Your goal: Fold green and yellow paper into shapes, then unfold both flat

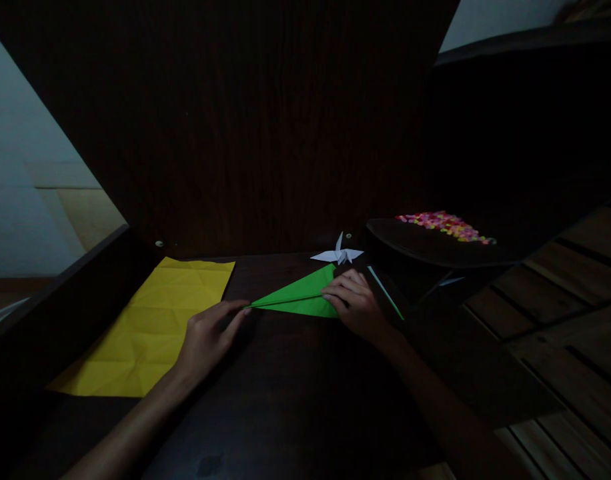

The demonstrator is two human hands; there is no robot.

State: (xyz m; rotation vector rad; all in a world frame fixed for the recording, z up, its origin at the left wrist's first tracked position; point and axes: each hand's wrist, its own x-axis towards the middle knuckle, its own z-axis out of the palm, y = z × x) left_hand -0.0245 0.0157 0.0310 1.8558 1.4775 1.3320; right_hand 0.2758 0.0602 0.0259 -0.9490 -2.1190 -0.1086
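A green sheet of paper [296, 297], folded into a long kite shape with a crease line along its middle, lies on the dark wooden surface. My left hand [213, 333] pinches its narrow tip between thumb and fingers. At the wider end, my right hand [354, 301] has its fingers bent and pressed onto the paper by the centre line, hiding its right corner. Just beyond the green paper sits a white origami crane [338, 255]. To the left is a creased yellow sheet of paper [150, 327], lying flat beside my left hand.
A thin white and green strip [385, 292] lies right of my right hand. Farther right, a dark curved ledge [410, 245] bears many small pink, red and yellow pieces [448, 225]. A tall dark panel [265, 133] rises behind; a raised edge [60, 287] borders the left.
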